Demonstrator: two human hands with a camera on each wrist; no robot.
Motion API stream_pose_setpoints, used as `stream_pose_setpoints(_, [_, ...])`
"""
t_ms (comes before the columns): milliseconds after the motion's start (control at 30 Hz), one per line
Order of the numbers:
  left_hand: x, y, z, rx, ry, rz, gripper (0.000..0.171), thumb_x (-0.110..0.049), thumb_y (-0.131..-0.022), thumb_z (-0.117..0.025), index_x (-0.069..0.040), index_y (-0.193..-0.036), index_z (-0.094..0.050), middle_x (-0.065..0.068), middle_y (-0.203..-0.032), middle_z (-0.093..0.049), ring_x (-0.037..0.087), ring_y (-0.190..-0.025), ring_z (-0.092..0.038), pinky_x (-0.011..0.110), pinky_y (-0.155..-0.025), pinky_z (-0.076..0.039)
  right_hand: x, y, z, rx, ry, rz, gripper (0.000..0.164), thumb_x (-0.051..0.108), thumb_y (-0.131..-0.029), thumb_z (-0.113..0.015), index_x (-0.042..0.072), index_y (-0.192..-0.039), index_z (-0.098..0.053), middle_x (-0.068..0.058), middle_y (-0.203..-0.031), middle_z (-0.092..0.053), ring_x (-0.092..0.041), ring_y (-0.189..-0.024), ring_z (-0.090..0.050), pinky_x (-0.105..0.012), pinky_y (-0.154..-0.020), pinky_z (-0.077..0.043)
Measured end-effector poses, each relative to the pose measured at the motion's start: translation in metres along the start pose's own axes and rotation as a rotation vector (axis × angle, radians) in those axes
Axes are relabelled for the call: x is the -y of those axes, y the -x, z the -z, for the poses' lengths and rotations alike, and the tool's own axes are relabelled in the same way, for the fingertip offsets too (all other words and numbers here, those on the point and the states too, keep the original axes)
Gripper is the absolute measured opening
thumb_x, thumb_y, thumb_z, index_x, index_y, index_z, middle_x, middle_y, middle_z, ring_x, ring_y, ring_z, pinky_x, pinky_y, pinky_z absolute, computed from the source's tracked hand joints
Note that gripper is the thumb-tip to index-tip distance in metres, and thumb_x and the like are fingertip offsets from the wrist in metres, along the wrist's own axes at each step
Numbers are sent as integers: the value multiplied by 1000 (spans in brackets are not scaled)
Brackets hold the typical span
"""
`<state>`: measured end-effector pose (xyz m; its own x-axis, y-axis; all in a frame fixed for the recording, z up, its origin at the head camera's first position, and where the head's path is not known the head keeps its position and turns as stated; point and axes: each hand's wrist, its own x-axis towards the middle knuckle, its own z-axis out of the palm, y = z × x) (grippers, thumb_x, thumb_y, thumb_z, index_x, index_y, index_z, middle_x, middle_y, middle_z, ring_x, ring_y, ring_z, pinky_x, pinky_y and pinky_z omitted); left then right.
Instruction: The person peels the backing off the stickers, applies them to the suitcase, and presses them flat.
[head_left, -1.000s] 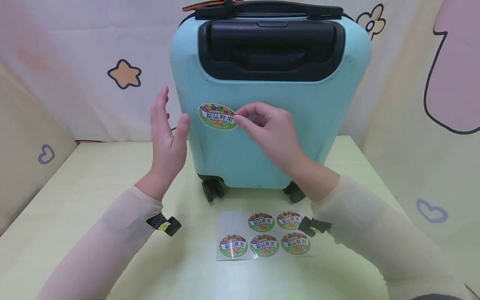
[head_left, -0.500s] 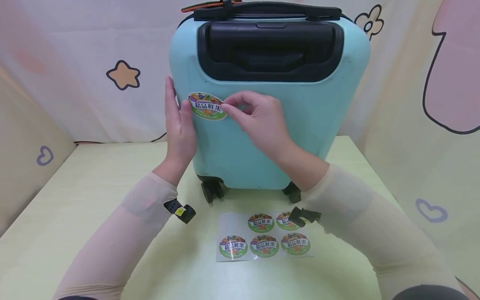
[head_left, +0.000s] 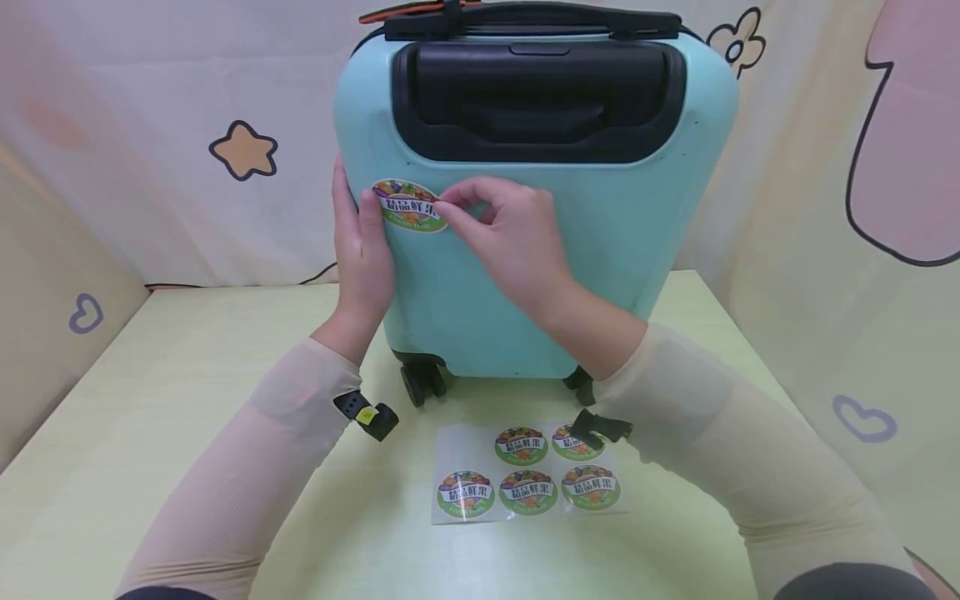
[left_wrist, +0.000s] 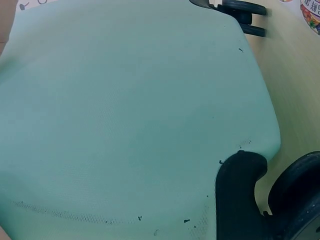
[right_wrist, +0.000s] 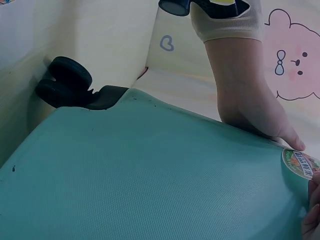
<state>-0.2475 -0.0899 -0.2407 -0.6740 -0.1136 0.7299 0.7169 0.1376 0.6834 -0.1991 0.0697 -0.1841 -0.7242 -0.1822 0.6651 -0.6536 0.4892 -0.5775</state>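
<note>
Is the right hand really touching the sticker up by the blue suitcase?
Touching. The head view shows the right hand pinching the sticker at its edge.

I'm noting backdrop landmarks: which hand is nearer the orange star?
Left. In the head view, the left hand, alongside the suitcase, is below and right of the star; the right hand is farther right, pinching a sticker.

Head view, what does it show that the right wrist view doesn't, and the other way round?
Only the head view shows the black recessed handle panel and the orange, black-outlined star on the pale backdrop.

Only the right wrist view shows the pink cartoon face drawn on the backdrop.

Both show the light-blue hard-shell suitcase, the oval multicoloured fruit sticker, the right hand at the sticker's edge, and the left hand against the suitcase.
</note>
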Motion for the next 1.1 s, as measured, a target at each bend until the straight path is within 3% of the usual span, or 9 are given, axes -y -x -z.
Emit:
stream_pose_setpoints(267, [-3, 1, -1, -65, -92, 97, 49, -21, -102, -34, -15, -148, -18, 9, -118, -51, 9, -111, -48, 25, -94, -39, 3, 0, -2, -30, 105, 29, 20, 20, -85, -69, 5, -97, -72, -3, -92, -70, -12, -57, -49, -22, -56, -42])
stream_pose_setpoints(600, [3, 1, -6, -135, -77, -49, 43, -16, -102, -35, -9, -144, -30, 8, -106, -54, 11, -96, -51, 27, -86, -42, 1, -2, -2, -63, 374, 168, 21, 25, -87, -67, 6, -95, -72, -3, -91, -70, -14, -66, -58, -24, -60, -45])
stream_pose_setpoints(833, [2, 1, -6, -160, -73, -21, 41, -16, -103, -30, -11, -143, -33, 7, -107, -56, 12, -98, -52, 27, -87, -42, 1, -2, -3, -65, 407, 195, 20, 24, -88, -66, 6, -95, -71, -3, -90, -69, -15, -69, -60, -26, -59, -46])
stream_pose_setpoints(967, [3, 0, -2, -159, -94, -37, 40, -14, -103, -31, -8, -142, -33, 6, -118, -55, 10, -105, -50, 26, -92, -40, 2, -2, -3, -60, 407, 195, 19, 23, -88, -66, 6, -95, -71, -3, -90, -69, -15, -68, -60, -26, -58, -46])
stream_pose_setpoints(1033, [3, -1, 0, -125, -85, -21, 47, -26, -102, -36, -6, -144, -28, 5, -130, -49, 9, -115, -45, 25, -98, -36, 2, -2, -3, -59, 406, 196, 19, 24, -88, -66, 6, -95, -71, -3, -90, -69, -15, -68, -60, -26, -58, -46])
stream_pose_setpoints(1100, [1, -1, 0, -90, -76, 9, 68, -47, -96, -42, -7, -147, -21, 4, -138, -41, 9, -122, -40, 25, -101, -33, 1, -2, -3, -58, 403, 191, 20, 24, -88, -66, 6, -95, -71, -3, -90, -69, -15, -68, -60, -26, -58, -46])
